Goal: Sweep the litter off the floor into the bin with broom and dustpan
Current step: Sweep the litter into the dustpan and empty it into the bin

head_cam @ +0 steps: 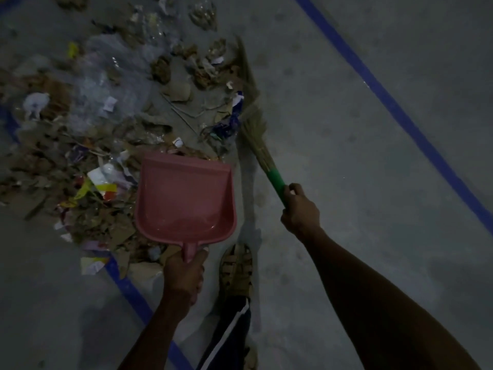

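Head cam, dim grey concrete floor (346,129), blue tape lines (394,108), litter (101,116) spread left

Pink plastic dustpan (185,198); straw-coloured grass broom (254,121) with green handle; blue floor tape line (394,108); grey concrete floor (346,129).

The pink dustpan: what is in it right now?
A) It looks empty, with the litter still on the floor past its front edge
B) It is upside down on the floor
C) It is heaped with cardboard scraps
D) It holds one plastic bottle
A: the pink dustpan, held by its handle in the left hand, shows only bare pink inside, while the litter lies on the floor beyond its lip and to its left.
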